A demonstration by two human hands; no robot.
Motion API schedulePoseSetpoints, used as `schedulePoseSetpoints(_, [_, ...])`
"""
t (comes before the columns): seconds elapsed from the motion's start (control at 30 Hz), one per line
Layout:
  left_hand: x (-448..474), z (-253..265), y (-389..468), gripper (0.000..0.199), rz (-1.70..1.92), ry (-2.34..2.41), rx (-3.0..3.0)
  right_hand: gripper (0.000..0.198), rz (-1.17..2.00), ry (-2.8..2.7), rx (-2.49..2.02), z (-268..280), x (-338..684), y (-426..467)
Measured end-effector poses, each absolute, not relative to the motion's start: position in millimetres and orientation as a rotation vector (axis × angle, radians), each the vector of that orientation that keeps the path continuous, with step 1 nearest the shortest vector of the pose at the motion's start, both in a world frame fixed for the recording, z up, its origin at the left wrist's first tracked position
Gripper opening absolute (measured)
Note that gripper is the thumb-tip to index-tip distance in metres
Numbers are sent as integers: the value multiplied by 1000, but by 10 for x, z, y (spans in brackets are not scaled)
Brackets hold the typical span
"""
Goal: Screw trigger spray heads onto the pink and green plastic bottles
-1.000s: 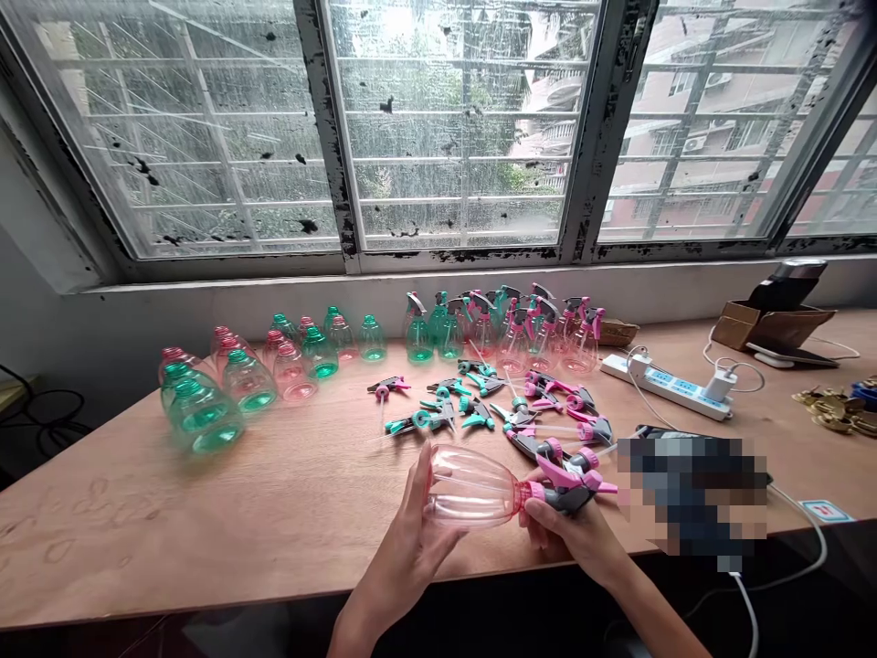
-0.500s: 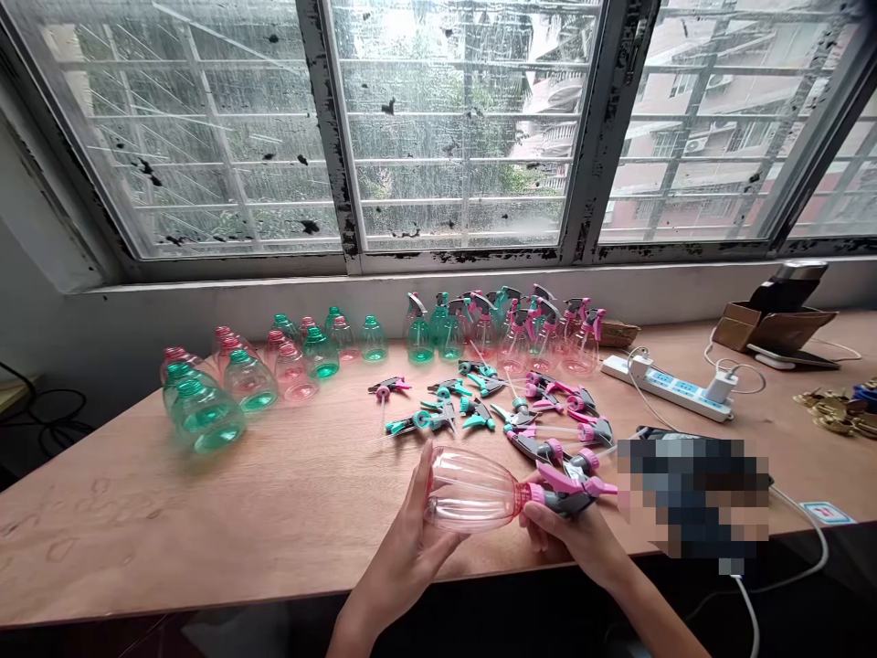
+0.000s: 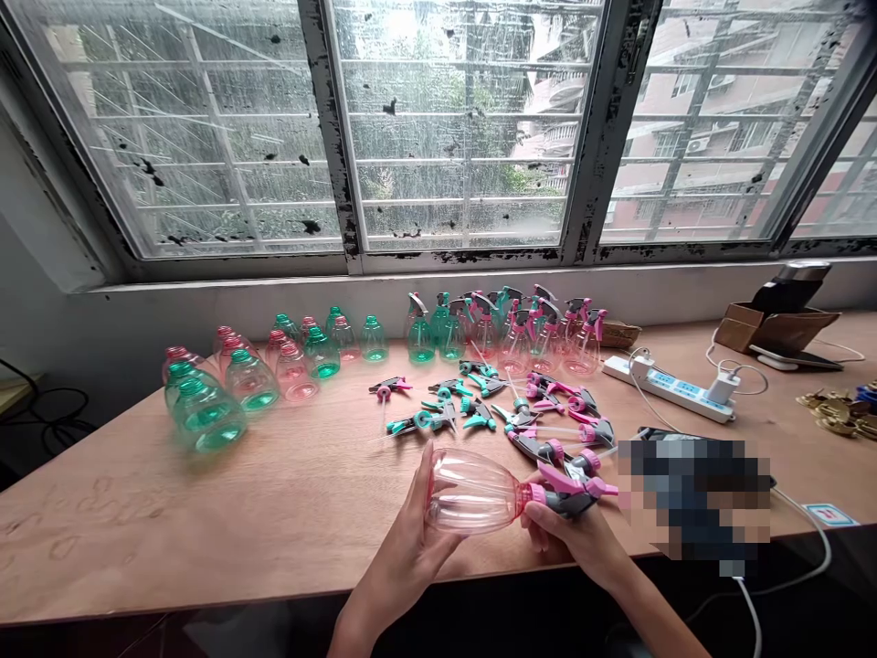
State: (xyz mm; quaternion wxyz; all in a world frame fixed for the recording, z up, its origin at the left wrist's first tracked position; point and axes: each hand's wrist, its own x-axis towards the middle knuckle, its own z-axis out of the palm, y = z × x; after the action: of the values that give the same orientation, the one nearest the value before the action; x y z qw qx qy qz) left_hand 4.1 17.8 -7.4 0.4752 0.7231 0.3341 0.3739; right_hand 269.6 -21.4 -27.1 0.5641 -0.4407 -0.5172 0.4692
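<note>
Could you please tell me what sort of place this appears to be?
It is probably a small indoor workspace: groups of bottles and many loose spray heads are set out on a wooden table.

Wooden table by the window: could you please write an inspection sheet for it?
Surface: wooden table, faint marks at left.
Job's things: pink bottle held sideways, spray head at its neck; loose spray heads beyond; bare bottles left, fitted bottles behind.
Clutter: open brown box, gold-coloured pieces, right.
Hands: left hand around the pink bottle's base; right hand holding the spray head.
Cables: white cable hanging below the near edge.
Surroundings: barred window with peeling frame.
</note>
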Motion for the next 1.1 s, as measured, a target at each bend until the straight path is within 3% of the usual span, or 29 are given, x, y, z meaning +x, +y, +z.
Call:
schedulePoseSetpoints(0.13, [35,-47,152,115,914,820,1722,44,1111,-1220,-1025,-273,2686,-211])
schedulePoseSetpoints(0.43, [40,-77,174,101,925,807,1784,48,1101,-1170,-1012,-273,2689,-215])
schedulePoseSetpoints(0.63, [47,-29,147,113,929,802,1722,44,1117,-1183,-1019,-259,2673,-214])
schedulePoseSetpoints(0.93, [20,-100,163,94,926,783,1794,44,1121,-1171,-1016,-279,2697,-208])
schedulePoseSetpoints(1.1, [45,-48,156,111,905,775,1715,40,1135,-1171,-1002,-301,2698,-206])
